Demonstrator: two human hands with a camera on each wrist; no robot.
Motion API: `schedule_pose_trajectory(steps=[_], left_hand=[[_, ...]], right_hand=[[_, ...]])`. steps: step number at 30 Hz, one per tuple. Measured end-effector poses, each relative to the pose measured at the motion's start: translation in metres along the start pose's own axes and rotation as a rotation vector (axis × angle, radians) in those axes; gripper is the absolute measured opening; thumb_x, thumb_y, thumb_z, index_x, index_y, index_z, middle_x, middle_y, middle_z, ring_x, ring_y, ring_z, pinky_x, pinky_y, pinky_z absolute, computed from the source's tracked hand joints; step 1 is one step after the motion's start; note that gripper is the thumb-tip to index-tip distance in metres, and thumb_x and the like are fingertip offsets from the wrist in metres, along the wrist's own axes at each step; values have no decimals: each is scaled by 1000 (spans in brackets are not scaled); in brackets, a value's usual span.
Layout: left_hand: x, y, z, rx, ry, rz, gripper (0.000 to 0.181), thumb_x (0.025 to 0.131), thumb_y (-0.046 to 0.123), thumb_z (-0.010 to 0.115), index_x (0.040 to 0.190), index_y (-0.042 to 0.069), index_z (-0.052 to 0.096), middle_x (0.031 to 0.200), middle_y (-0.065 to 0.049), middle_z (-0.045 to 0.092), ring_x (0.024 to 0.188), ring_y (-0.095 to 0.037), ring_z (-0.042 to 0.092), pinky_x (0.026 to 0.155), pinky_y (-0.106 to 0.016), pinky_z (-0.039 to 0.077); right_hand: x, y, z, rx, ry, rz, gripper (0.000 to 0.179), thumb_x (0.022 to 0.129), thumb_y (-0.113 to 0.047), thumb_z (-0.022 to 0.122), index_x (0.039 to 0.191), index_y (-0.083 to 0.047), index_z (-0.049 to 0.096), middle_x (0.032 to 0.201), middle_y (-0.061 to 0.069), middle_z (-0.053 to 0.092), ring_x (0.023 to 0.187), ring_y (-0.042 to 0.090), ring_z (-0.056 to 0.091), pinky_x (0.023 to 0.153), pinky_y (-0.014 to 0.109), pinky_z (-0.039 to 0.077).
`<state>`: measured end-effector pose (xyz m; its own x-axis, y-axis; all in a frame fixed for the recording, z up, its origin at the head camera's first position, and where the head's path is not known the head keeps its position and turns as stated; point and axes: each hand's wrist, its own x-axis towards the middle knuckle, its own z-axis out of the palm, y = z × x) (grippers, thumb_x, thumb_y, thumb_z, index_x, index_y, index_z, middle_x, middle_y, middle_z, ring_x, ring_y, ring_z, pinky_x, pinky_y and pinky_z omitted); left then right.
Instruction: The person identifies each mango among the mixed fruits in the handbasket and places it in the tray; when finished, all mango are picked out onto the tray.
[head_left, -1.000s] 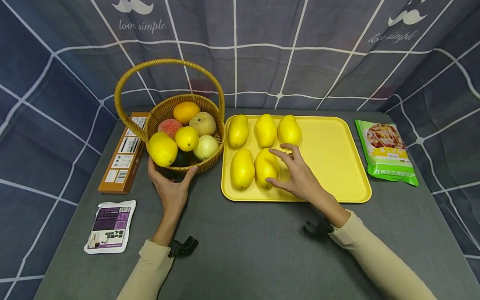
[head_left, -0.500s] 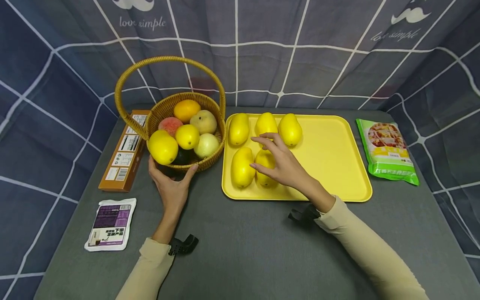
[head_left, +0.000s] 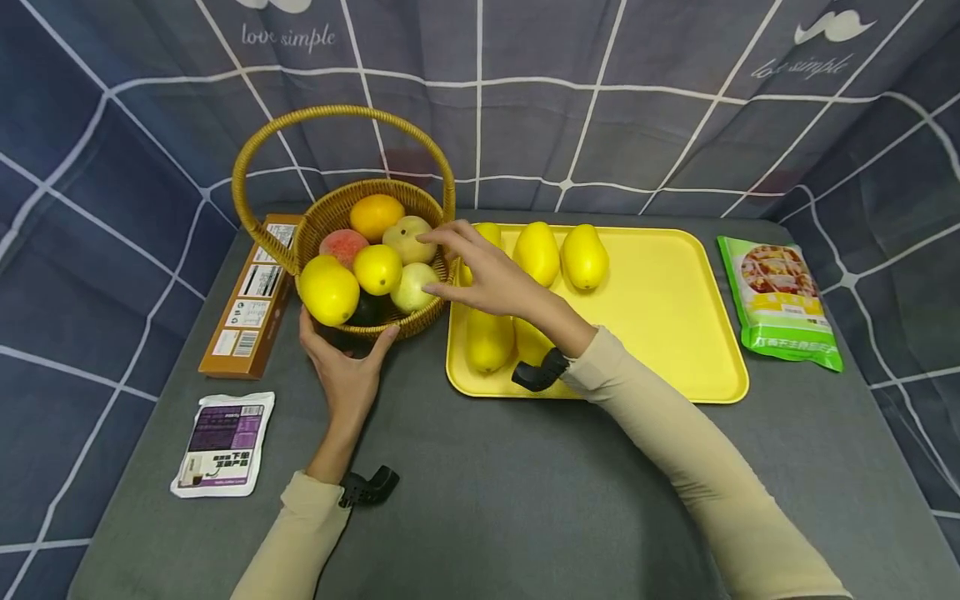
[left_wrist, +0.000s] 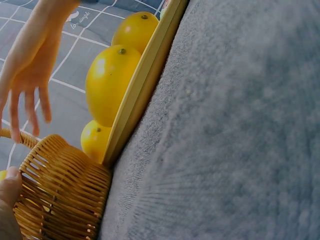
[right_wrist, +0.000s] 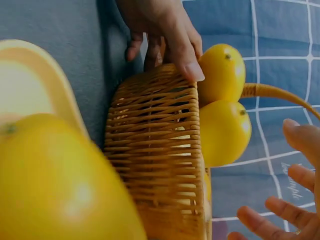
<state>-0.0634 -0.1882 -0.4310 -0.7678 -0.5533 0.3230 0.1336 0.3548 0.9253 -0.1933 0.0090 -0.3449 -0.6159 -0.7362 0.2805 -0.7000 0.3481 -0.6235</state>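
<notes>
My left hand point(head_left: 345, 379) holds the wicker basket point(right_wrist: 150, 135) by its front side, the thumb on the rim and the fingers lower on the wall. My right hand point(head_left: 498, 271) hovers at the basket's right edge, its spread fingers holding nothing and overlapping the round fruits there. Inside the basket are a pale green fruit point(head_left: 412, 287), a tan pear-like fruit point(head_left: 407, 240), a reddish peach point(head_left: 343, 247), an orange fruit point(head_left: 377, 217), a lemon point(head_left: 378, 269), a larger yellow fruit point(head_left: 328, 292) and something dark. Several yellow mango-like fruits point(head_left: 585, 257) lie on the yellow tray point(head_left: 660, 317), some partly hidden by the right arm.
An orange-brown box point(head_left: 251, 304) lies left of the basket, partly behind it. Nearer on the left is a white-and-purple pouch point(head_left: 222, 444). A green food packet point(head_left: 780, 302) lies right of the tray. A checked curtain point(head_left: 540, 125) surrounds the grey tabletop.
My right hand has left the mango-like fruits on the tray without taking one and moved left to the basket. The left hand has kept its hold on the basket.
</notes>
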Motion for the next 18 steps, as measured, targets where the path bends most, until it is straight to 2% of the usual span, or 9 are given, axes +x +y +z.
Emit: schedule_pose_trajectory(steps=[4,7,8,14,18], left_hand=[[1,-4,1,3,5,11,110,74,14,86,155,5,12,159,-12,16,145,-21,21,117,-52,20],[4,-22,2,21,13,23,113,73,19,88,156,13,12,160,-4,17,145,-15,21,118,-49,19],[5,-27,3,31,15,25,113,72,20,88,156,16,12,160,-2,17,145,-13,21,118,-48,20],[6,-30,2,21,15,18,114,72,26,89,156,24,12,159,5,17,143,-11,23,115,-45,25],[5,-30,2,28,10,1,113,72,29,88,156,26,11,159,7,16,143,-10,23,110,-47,31]], right_hand=[[28,2,11,33,-41,-31,61,92,-38,68,143,-15,46,140,6,43,108,19,53,93,33,47],[43,3,17,71,-81,-28,63,91,-38,69,144,-14,45,141,10,43,115,24,52,97,36,47],[47,4,19,84,-94,-20,63,91,-38,69,145,-15,45,140,11,43,112,24,53,96,36,48],[65,6,28,71,-153,10,68,88,-42,71,145,-17,45,134,12,45,89,23,54,79,27,47],[73,6,35,36,-190,7,71,88,-44,71,147,-16,43,141,9,44,97,19,49,80,24,43]])
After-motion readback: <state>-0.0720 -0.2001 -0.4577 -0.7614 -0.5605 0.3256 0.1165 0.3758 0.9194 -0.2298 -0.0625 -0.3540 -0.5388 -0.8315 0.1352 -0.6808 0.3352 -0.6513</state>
